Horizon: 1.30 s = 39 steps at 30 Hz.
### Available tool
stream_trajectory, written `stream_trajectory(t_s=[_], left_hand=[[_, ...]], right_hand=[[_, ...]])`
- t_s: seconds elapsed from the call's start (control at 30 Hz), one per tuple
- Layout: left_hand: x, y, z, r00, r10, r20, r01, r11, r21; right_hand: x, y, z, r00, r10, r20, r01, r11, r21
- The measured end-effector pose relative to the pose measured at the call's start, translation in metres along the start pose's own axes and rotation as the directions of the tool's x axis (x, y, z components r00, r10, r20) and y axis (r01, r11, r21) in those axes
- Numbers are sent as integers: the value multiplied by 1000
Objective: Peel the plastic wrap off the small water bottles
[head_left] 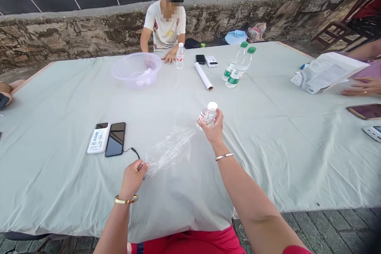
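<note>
My right hand (214,127) is wrapped round a small clear water bottle (206,116) with a white cap and red print, upright in front of me. With thumb and fingers pinched together, my left hand (133,175) grips one end of a clear plastic bag (171,149). The rest of the bag lies crumpled on the pale tablecloth (256,158), its far end close to the bottle. A black phone (116,139) and a white power bank (99,139) lie side by side beyond my left hand. A dark strap trails from the phone toward that hand.
Across the table sits a person (166,27) near a purple basin (137,69) with white material inside. Another small bottle (180,56), a white roll (204,76) and two green-capped bottles (237,69) stand or lie farther back. At right, another person's hand (364,86) is by a white box (329,71).
</note>
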<state>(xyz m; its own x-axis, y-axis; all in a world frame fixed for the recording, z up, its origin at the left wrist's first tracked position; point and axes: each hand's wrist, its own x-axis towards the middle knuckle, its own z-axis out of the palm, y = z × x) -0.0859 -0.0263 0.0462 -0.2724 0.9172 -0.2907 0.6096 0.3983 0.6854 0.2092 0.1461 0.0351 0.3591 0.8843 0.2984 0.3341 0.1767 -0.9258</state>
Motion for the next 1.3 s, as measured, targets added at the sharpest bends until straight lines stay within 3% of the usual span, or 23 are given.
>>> stream_trajectory(t_s=[0.1,0.13,0.17,0.2,0.23,0.27,0.3,0.33,0.4,0.5,0.57,0.67,0.77,0.83,0.87,0.93,1.0,1.03,1.07,1.13,1.2,1.23,1.3], left_hand=[[-4,12,1,999,39,17,-39,999,-6],[-8,20,1,997,63,35,-62,998,-22],[-12,29,1,993,91,69,-88,995,-52],[-18,40,0,985,121,119,-109,989,-99],[-24,51,-3,971,150,185,-121,980,-157],[-31,61,-6,949,177,259,-120,968,-221],[-36,70,-12,927,197,318,-110,956,-272],[-41,77,-18,914,210,347,-103,948,-302],[-43,80,-34,938,199,285,-113,950,-293],[-31,63,-54,990,138,19,-133,974,-182],[-21,45,-58,992,117,-44,-122,982,-144],[-18,28,-49,974,161,161,-134,978,-163],[-32,28,-37,835,294,465,-188,947,-261],[-40,34,-32,760,370,535,-155,902,-404],[-41,38,-31,772,390,501,-111,860,-497],[-36,48,-29,883,343,319,-33,726,-687],[-24,58,-24,982,176,70,-52,606,-794],[-18,63,-21,995,85,-49,-90,610,-787],[-12,67,-17,988,27,-150,-130,668,-733],[-3,71,-8,960,76,-271,-209,838,-503],[-2,70,-1,947,234,-221,-289,919,-267],[-4,69,2,947,288,-138,-314,923,-225],[-11,66,7,953,299,54,-269,912,-309]], right_hand=[[-34,-33,-13,992,-121,21,122,988,-91],[-49,-46,-14,970,-192,146,204,976,-74],[-64,-59,-11,873,-261,413,297,955,-25],[-78,-71,-6,687,-309,658,372,927,48],[-90,-81,1,475,-327,817,418,901,118],[-99,-88,8,302,-314,900,436,885,162],[-106,-93,15,173,-287,942,446,876,185],[-111,-96,21,96,-253,963,454,872,183],[-116,-97,24,36,-171,985,478,868,133],[-114,-97,10,26,-54,998,507,861,33],[-108,-102,-6,59,-22,998,504,864,-11],[-90,-115,-25,138,-32,990,493,869,-41],[-69,-120,-34,224,-56,973,481,875,-61],[-62,-114,-34,295,-56,954,458,884,-90],[-62,-109,-32,330,-42,943,435,894,-112],[-75,-100,-25,368,18,930,366,916,-163],[-98,-94,-17,336,71,939,342,920,-191],[-110,-94,-13,307,76,949,368,910,-192],[-121,-96,-11,282,67,957,411,893,-184],[-132,-106,-10,251,9,968,484,865,-134],[-129,-116,-13,273,-74,959,454,889,-61],[-123,-120,-15,317,-106,942,386,922,-27],[-109,-121,-17,464,-118,878,173,984,41]])
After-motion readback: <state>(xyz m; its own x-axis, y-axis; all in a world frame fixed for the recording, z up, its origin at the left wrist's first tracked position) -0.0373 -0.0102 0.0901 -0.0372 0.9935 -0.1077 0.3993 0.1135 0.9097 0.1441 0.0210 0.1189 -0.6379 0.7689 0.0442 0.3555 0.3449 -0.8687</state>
